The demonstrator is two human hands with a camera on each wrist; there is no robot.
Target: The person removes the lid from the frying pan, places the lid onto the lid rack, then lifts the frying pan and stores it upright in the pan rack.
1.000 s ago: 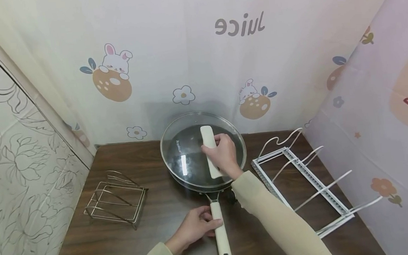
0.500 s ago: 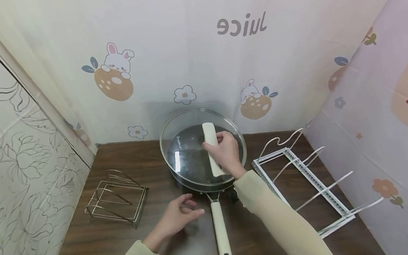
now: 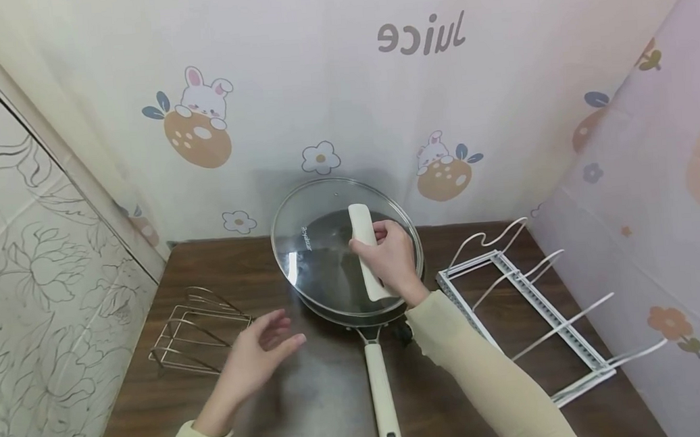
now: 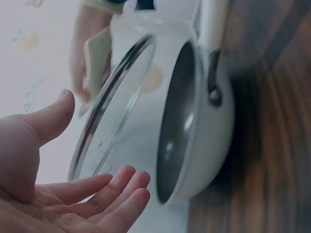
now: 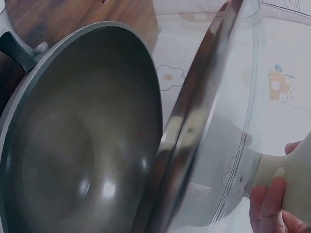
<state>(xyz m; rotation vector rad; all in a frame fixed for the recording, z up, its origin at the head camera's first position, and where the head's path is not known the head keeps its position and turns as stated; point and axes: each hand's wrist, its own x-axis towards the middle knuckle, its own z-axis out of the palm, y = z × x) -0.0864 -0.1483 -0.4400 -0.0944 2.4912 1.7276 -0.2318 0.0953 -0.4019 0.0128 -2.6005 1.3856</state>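
My right hand [image 3: 391, 256] grips the long cream handle [image 3: 365, 234] of a round glass lid [image 3: 306, 204]. The lid hangs above a frying pan [image 5: 82, 126]; in both wrist views a gap separates its metal rim from the pan, whose dark inside looks bare. Toward me points the pan's cream handle [image 3: 383, 392], with no hand on it. My left hand [image 3: 254, 354] is held in the air left of that handle, fingers loosely extended and thumb apart, holding nothing. In the head view it covers part of a small wire rack [image 3: 181, 338].
A white metal rack [image 3: 539, 307] with several upright wire loops lies on the table's right side. The brown wooden table [image 3: 219, 261] ends at a printed curtain [image 3: 328, 78] just behind the pan. A dark knob-like object [image 3: 402, 332] shows beside the pan's handle joint.
My left hand has let go of the pan's handle and moved left, toward the small wire rack. The lid has risen slightly in my right hand.
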